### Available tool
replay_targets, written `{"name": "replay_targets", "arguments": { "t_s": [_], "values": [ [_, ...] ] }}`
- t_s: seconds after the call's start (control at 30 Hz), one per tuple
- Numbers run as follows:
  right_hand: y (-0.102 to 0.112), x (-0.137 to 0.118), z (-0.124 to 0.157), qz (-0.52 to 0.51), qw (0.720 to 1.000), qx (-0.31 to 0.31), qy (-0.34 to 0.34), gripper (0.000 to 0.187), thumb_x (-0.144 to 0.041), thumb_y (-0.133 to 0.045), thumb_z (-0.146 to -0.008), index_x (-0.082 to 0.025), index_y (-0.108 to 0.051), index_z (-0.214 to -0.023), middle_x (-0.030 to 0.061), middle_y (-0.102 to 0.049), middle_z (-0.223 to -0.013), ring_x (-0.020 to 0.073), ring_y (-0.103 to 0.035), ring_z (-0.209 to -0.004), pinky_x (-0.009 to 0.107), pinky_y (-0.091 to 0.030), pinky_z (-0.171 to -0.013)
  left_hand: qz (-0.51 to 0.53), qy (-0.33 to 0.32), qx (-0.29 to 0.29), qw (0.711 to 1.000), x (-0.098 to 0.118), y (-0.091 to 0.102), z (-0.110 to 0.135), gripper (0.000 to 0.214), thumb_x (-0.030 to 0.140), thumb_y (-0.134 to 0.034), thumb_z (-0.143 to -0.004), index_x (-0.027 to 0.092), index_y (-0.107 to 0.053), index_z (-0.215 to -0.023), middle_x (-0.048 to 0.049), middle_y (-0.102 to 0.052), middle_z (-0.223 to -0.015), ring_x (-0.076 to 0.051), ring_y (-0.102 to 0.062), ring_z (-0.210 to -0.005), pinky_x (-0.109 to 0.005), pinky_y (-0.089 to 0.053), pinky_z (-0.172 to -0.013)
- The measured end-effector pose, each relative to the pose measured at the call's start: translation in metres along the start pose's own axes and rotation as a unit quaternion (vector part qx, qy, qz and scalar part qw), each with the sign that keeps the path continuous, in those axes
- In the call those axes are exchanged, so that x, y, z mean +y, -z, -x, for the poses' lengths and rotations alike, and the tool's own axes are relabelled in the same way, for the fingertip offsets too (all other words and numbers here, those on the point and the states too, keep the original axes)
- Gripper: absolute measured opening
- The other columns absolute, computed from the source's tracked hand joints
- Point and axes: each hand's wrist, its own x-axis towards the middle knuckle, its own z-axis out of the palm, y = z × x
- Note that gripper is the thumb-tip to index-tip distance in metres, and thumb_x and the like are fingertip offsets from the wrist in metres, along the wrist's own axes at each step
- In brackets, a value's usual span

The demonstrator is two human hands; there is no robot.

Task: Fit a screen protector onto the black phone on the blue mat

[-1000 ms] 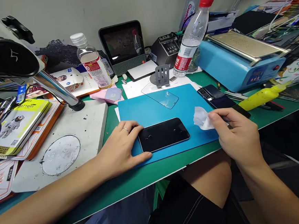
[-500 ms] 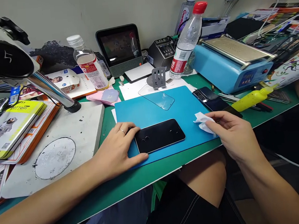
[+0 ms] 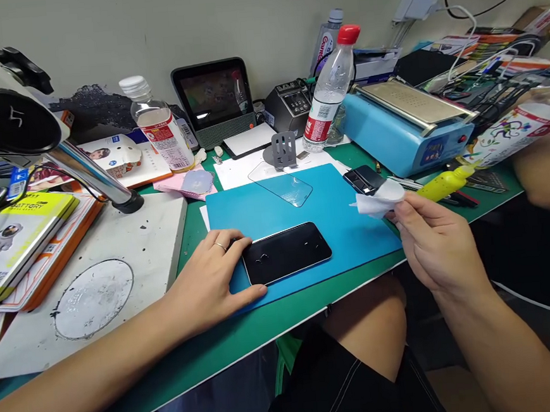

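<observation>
A black phone (image 3: 286, 253) lies face up on a blue mat (image 3: 338, 226) near the desk's front edge. My left hand (image 3: 209, 281) rests on the mat with fingers bracketing the phone's left end, thumb at its front corner. My right hand (image 3: 434, 241) is raised a little above the mat's right edge and pinches a small white wipe (image 3: 377, 199) between thumb and fingers. A clear glass screen protector (image 3: 281, 184) lies at the back of the mat. A second dark phone (image 3: 363, 179) sits just past the mat's right corner.
A blue heating machine (image 3: 405, 129) stands at the back right, two water bottles (image 3: 328, 94) (image 3: 157, 123) and a small screen (image 3: 214, 100) behind the mat. A yellow tool (image 3: 444, 183) lies to the right. A white slab (image 3: 94, 271), stacked boxes (image 3: 24, 232) and a microscope arm (image 3: 6, 119) fill the left.
My right hand has lifted the wipe up off the mat and turned it toward me. The left hand stays on the phone. The view has drifted right.
</observation>
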Motion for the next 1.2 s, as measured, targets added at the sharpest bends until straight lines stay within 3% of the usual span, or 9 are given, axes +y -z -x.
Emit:
{"name": "replay_targets", "arguments": {
  "t_s": [0.13, 0.27, 0.47, 0.57, 0.63, 0.77, 0.83, 1.0, 1.2],
  "values": [
    [0.001, 0.003, 0.005, 0.011, 0.999, 0.009, -0.033, 0.026, -0.049, -0.080, -0.078, -0.027, -0.078, -0.090, 0.0009, -0.073, -0.089, 0.0211, -0.067, -0.083, 0.036, -0.057, -0.074, -0.001, 0.004, -0.008, 1.000, 0.000, 0.000, 0.000, 0.061, 0.062, -0.061, -0.092, 0.019, -0.056, -0.134, -0.0133, -0.056, -0.136, -0.034, -0.052, -0.123, -0.053, -0.048, -0.105],
    [-0.003, -0.002, 0.006, 0.016, 0.995, -0.043, -0.084, 0.029, -0.046, -0.087, -0.068, -0.024, -0.076, -0.085, 0.0009, -0.071, -0.072, 0.0168, -0.062, -0.060, 0.030, -0.052, -0.051, 0.005, 0.006, -0.001, 1.000, 0.001, 0.001, 0.000, 0.061, 0.062, -0.062, -0.091, 0.021, -0.056, -0.135, -0.0130, -0.057, -0.135, -0.034, -0.052, -0.123, -0.053, -0.048, -0.104],
    [-0.010, -0.010, 0.005, -0.003, 0.992, -0.093, -0.090, 0.031, -0.043, -0.090, -0.063, -0.028, -0.072, -0.083, -0.0005, -0.071, -0.072, 0.0192, -0.067, -0.062, 0.033, -0.058, -0.058, 0.007, 0.007, 0.001, 1.000, 0.001, 0.001, -0.001, 0.061, 0.062, -0.064, -0.090, 0.020, -0.058, -0.133, -0.0130, -0.057, -0.134, -0.034, -0.053, -0.123, -0.052, -0.049, -0.105],
    [-0.012, -0.009, 0.011, 0.063, 0.993, -0.086, -0.045, 0.019, -0.044, -0.082, -0.076, -0.030, -0.077, -0.087, 0.0019, -0.075, -0.080, 0.0216, -0.070, -0.070, 0.036, -0.059, -0.065, 0.003, 0.008, 0.000, 1.000, 0.001, 0.001, -0.001, 0.062, 0.062, -0.064, -0.090, 0.020, -0.057, -0.135, -0.0132, -0.057, -0.135, -0.034, -0.052, -0.124, -0.052, -0.049, -0.106],
    [-0.015, -0.010, 0.018, 0.138, 0.987, -0.070, 0.037, 0.009, -0.039, -0.075, -0.085, -0.031, -0.077, -0.089, 0.0025, -0.076, -0.091, 0.0233, -0.072, -0.082, 0.038, -0.059, -0.075, 0.000, 0.008, -0.004, 1.000, 0.001, 0.001, -0.001, 0.062, 0.063, -0.063, -0.091, 0.019, -0.056, -0.135, -0.0137, -0.056, -0.136, -0.034, -0.051, -0.124, -0.053, -0.049, -0.106],
    [-0.027, -0.011, 0.025, 0.213, 0.952, -0.139, 0.170, 0.012, -0.029, -0.065, -0.093, -0.032, -0.076, -0.094, 0.0022, -0.075, -0.100, 0.0243, -0.071, -0.095, 0.040, -0.055, -0.087, -0.002, 0.005, -0.011, 1.000, 0.001, 0.002, -0.001, 0.063, 0.063, -0.062, -0.091, 0.017, -0.056, -0.134, -0.0148, -0.056, -0.136, -0.034, -0.051, -0.123, -0.054, -0.049, -0.106],
    [-0.034, -0.012, 0.022, 0.214, 0.948, -0.167, 0.168, 0.012, -0.029, -0.064, -0.094, -0.031, -0.075, -0.095, 0.0023, -0.075, -0.097, 0.0239, -0.071, -0.091, 0.039, -0.055, -0.082, -0.002, 0.007, -0.010, 1.000, 0.002, 0.003, -0.001, 0.062, 0.062, -0.062, -0.091, 0.017, -0.057, -0.134, -0.0145, -0.056, -0.135, -0.034, -0.052, -0.122, -0.055, -0.049, -0.105],
    [-0.048, -0.017, -0.003, 0.201, 0.968, -0.093, 0.117, 0.009, -0.036, -0.070, -0.090, -0.027, -0.071, -0.090, 0.0004, -0.072, -0.083, 0.0211, -0.068, -0.077, 0.034, -0.052, -0.068, -0.010, 0.000, -0.007, 1.000, 0.001, 0.002, -0.001, 0.062, 0.063, -0.062, -0.091, 0.018, -0.055, -0.134, -0.0140, -0.056, -0.136, -0.034, -0.052, -0.123, -0.053, -0.048, -0.107],
    [-0.064, -0.019, -0.013, 0.244, 0.934, -0.126, 0.227, 0.012, -0.033, -0.067, -0.093, -0.024, -0.068, -0.086, 0.0035, -0.072, -0.089, 0.0222, -0.067, -0.085, 0.036, -0.053, -0.073, -0.012, 0.000, -0.006, 1.000, 0.000, 0.001, -0.001, 0.064, 0.064, -0.062, -0.091, 0.018, -0.055, -0.134, -0.0139, -0.055, -0.137, -0.034, -0.051, -0.124, -0.052, -0.048, -0.106]
  ]
}}
